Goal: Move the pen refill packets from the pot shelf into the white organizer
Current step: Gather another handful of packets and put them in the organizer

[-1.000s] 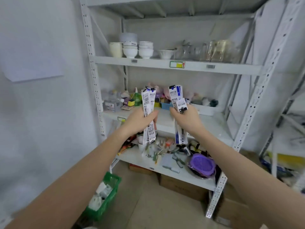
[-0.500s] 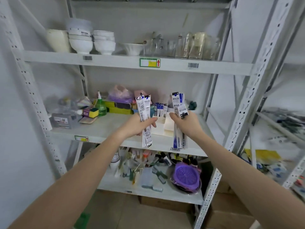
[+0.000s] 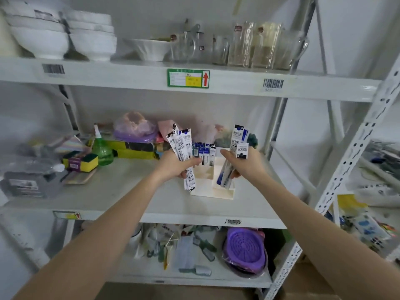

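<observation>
The left hand had its fingers clamped on a fan of refill packets at ten o'clock of the white organizer; the right hand pinched another bundle at two o'clock (light, slippery-looking film, best gripped mid-length).

Top shelf: two stacks of white bowls at left, a lone white bowl mid, clear glass jugs & cups to its right. Shelf edge carries a green/yellow label w/ red arrow and two barcode stickers.

Mid shelf, left part: green spray bottle, yellow-green sponges just beside it, grey packets at far left, purple-ish plastic bag toward the back.

Bottom shelf: purple strainer at right, brushes & small utensils in a heap left of it.

Next rack on the right: blurred packets, can't make out what.
</observation>
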